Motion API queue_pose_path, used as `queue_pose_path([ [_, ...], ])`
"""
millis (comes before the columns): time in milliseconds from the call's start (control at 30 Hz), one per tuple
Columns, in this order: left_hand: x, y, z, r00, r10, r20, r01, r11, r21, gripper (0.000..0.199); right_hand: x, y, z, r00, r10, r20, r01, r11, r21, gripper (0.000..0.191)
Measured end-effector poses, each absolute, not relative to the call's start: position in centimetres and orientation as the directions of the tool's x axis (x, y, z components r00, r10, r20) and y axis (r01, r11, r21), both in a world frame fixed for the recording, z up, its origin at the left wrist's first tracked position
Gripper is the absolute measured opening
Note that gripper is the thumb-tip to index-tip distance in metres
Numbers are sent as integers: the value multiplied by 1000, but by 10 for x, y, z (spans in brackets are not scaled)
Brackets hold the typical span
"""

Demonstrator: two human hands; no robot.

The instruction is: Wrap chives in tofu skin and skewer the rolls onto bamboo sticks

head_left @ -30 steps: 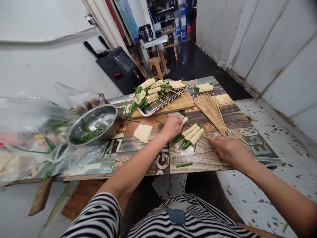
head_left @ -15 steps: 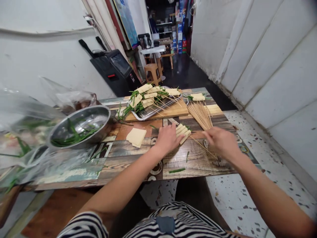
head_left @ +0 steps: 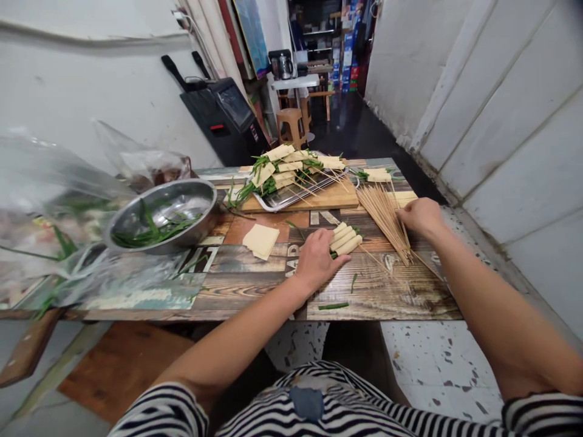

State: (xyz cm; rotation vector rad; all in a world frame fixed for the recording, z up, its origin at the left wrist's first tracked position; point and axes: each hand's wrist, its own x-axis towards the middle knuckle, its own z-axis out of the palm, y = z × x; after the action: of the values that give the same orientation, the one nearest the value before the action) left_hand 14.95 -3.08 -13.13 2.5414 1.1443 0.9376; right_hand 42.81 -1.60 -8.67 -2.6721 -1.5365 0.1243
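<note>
Several pale rolls (head_left: 347,238) with green stalks inside lie side by side, a skewer sticking out toward the right. My left hand (head_left: 316,258) holds them from the left, fingers and thumb around their ends. My right hand (head_left: 419,215) is closed at the right edge of a fanned pile of wooden skewers (head_left: 382,212), its fingertips pinched on a skewer. Flat pale square sheets (head_left: 261,241) are stacked left of my left hand. Finished-looking skewered rolls (head_left: 282,170) are heaped on a metal tray (head_left: 279,203) behind.
A steel bowl (head_left: 207,209) with green stalks stands at the left, beside plastic bags (head_left: 59,188). A wooden board (head_left: 334,198) lies under the tray. Another pale roll bundle (head_left: 378,175) is at the back right. Green scraps (head_left: 333,306) lie near the front edge.
My right hand has moved up and away, from the skewers' near end to their right side. My left hand remains at the rolls. The whole view has shifted slightly.
</note>
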Motion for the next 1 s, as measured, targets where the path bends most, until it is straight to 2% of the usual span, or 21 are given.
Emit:
queue_pose_path([
  [200, 148, -34, -131, 480, 719, 502, 573, -690, 442, 30, 430, -21, -86, 469, 880, -77, 868, -475, -147, 27],
  [433, 149, -34, -136, 463, 708, 533, 552, -701, 453, 41, 423, -28, -73, 519, 836, 178, 837, -455, -303, 27],
  [500, 148, -33, -136, 451, 702, 551, 551, -705, 446, 38, 415, -44, -64, 484, 852, 199, 835, -381, -397, 29],
  [567, 148, -33, -136, 449, 694, 563, 552, -711, 436, 32, 400, -72, -58, 398, 881, 256, 828, -225, -513, 29],
  [600, 148, -33, -136, 450, 692, 565, 551, -713, 434, 30, 392, -90, -58, 332, 890, 312, 839, -127, -530, 28],
  [667, 148, -34, -136, 451, 693, 563, 549, -712, 438, 31, 374, -132, -66, 143, 891, 430, 910, 52, -411, 28],
  [767, 148, -33, -136, 460, 700, 546, 545, -708, 449, 28, 355, -193, -91, -106, 897, 428, 950, 219, -224, 33],
  [867, 148, -33, -136, 460, 714, 529, 542, -697, 469, 24, 348, -231, -113, -133, 901, 412, 981, 178, -72, 35],
  [1000, 148, -32, -134, 446, 728, 520, 541, -683, 491, 25, 347, -249, -119, -142, 909, 391, 985, 168, -33, 37],
])
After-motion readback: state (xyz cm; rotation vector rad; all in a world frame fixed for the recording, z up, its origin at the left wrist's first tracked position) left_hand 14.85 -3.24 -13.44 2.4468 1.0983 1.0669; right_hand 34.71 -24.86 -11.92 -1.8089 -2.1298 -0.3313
